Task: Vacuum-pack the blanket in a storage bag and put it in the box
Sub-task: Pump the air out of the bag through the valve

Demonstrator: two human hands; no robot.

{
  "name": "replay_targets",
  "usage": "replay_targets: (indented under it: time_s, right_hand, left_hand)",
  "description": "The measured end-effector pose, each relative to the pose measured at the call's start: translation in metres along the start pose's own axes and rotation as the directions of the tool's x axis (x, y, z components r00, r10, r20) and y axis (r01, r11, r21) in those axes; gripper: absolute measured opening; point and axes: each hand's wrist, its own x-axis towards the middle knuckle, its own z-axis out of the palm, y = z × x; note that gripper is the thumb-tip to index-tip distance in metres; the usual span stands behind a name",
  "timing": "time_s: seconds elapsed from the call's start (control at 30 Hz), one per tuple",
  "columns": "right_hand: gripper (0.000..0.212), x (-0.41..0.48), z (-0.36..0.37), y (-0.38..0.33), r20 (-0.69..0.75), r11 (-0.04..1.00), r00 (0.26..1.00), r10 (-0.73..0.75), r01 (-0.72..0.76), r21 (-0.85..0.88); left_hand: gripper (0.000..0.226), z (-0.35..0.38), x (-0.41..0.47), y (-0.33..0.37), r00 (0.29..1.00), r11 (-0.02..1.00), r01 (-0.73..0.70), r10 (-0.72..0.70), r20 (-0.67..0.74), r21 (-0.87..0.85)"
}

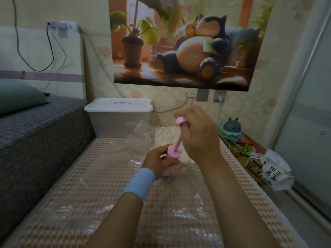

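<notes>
A clear plastic storage bag (pixel 111 210) lies flat on the patterned mat. Inside its far end sits a cream blanket (pixel 166 136). A pink hand pump (pixel 172 154) stands upright on the bag. My left hand (pixel 157 160) grips the pump's cylinder. My right hand (pixel 197 133) holds the pink plunger handle, raised well above the cylinder with the rod showing. A translucent box (pixel 116 120) with a white lid shut on it stands beyond the bag, against the wall.
A grey bed (pixel 35 133) with a green pillow runs along the left. On the right, a low wooden shelf (pixel 234 149) carries toys and a tissue pack (pixel 268 172). A glass sliding door (pixel 308 122) is at far right.
</notes>
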Motion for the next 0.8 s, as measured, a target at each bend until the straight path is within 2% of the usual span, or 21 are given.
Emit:
replay_targets:
  time_s: [0.07, 0.13, 0.17, 0.23, 0.3, 0.33, 0.4, 0.5, 0.57, 0.63, 0.7, 0.73, 0.8]
  right_hand:
    - [0.029, 0.009, -0.007, -0.007, -0.153, 0.998, 0.986, -0.060, 0.061, 0.006]
    - [0.030, 0.001, 0.003, -0.005, -0.181, 1.000, 0.983, -0.027, 0.029, 0.007]
    - [0.031, -0.009, 0.012, 0.000, -0.131, 1.000, 0.991, 0.027, -0.026, 0.009]
    - [0.041, -0.036, 0.032, 0.012, 0.130, 0.985, 0.976, 0.172, -0.171, -0.017]
    - [0.059, -0.057, 0.045, 0.022, 0.393, 0.964, 0.880, 0.267, -0.247, -0.102]
    - [0.064, -0.060, 0.047, 0.024, 0.441, 0.962, 0.855, 0.273, -0.237, -0.135]
    - [0.057, -0.050, 0.039, 0.019, 0.400, 0.973, 0.887, 0.231, -0.210, -0.097]
    - [0.037, -0.016, 0.014, 0.001, 0.111, 0.995, 0.990, 0.087, -0.081, -0.057]
    - [0.031, 0.004, -0.002, -0.009, -0.077, 0.999, 0.997, -0.010, 0.007, -0.035]
    - [0.030, 0.007, -0.005, -0.014, -0.164, 0.999, 0.985, -0.049, 0.046, -0.021]
    - [0.029, -0.007, 0.006, -0.007, -0.157, 1.000, 0.988, -0.011, 0.007, -0.026]
    - [0.030, -0.018, 0.014, -0.002, -0.097, 0.998, 0.995, 0.034, -0.038, -0.042]
    - [0.042, -0.042, 0.030, 0.010, 0.174, 0.984, 0.971, 0.165, -0.149, -0.101]
  left_hand:
    - [0.055, 0.001, 0.001, -0.002, 1.000, 1.000, 0.006, -0.006, 0.009, 0.017]
    - [0.055, 0.003, 0.001, -0.002, 1.000, 0.999, 0.003, -0.003, 0.008, 0.041]
    - [0.053, 0.004, 0.001, -0.002, 1.000, 0.999, 0.000, -0.001, 0.007, 0.045]
    - [0.044, 0.005, 0.001, -0.001, 1.000, 0.999, 0.013, -0.013, -0.007, 0.053]
    - [0.033, 0.006, 0.000, -0.001, 0.999, 0.996, 0.037, -0.035, -0.018, 0.077]
    - [0.030, 0.006, -0.001, -0.001, 0.999, 0.996, 0.044, -0.042, -0.023, 0.081]
    - [0.032, 0.005, -0.002, -0.001, 0.999, 0.998, 0.027, -0.025, -0.032, 0.065]
    - [0.051, 0.001, -0.002, 0.001, 1.000, 1.000, 0.009, -0.008, -0.022, 0.028]
    - [0.056, -0.001, -0.001, 0.000, 1.000, 1.000, 0.015, -0.015, -0.018, 0.026]
    - [0.057, 0.001, -0.001, -0.001, 1.000, 0.999, 0.013, -0.012, -0.016, 0.047]
    - [0.056, 0.004, -0.001, -0.002, 1.000, 0.999, 0.012, -0.012, -0.012, 0.045]
    - [0.054, 0.005, -0.002, -0.001, 1.000, 0.999, 0.012, -0.011, -0.010, 0.034]
    - [0.044, 0.006, -0.004, 0.002, 1.000, 0.999, 0.029, -0.029, -0.013, 0.038]
